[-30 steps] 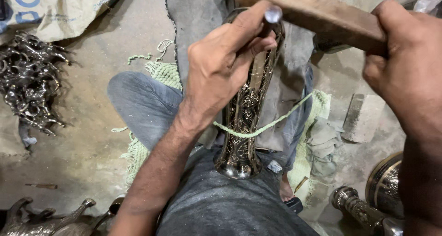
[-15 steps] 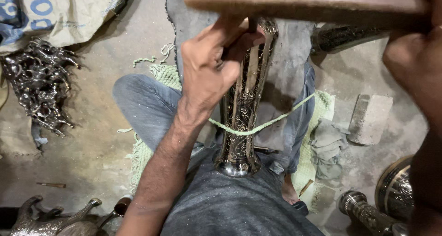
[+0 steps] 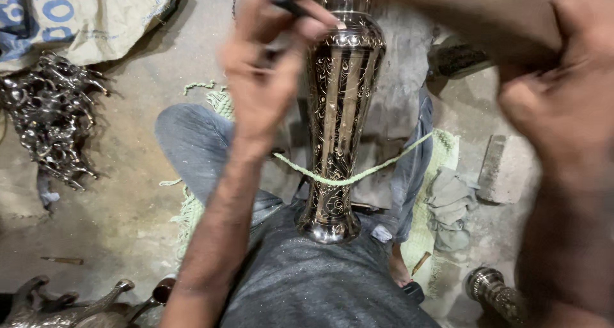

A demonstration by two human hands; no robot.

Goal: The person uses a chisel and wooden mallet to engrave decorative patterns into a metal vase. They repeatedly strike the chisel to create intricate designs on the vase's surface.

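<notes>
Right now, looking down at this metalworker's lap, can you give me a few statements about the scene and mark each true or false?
1. The vase is plain and undecorated. False: it is dark with engraved floral patterns.
2. A green cord runs across the vase. True.
3. The left hand holds a thin tool near the vase's top. True.
4. The pile of metal parts lies on the person's right. False: it lies on their left.
5. The right hand grips the vase's base. False: it is raised, blurred, away from the vase.
</notes>
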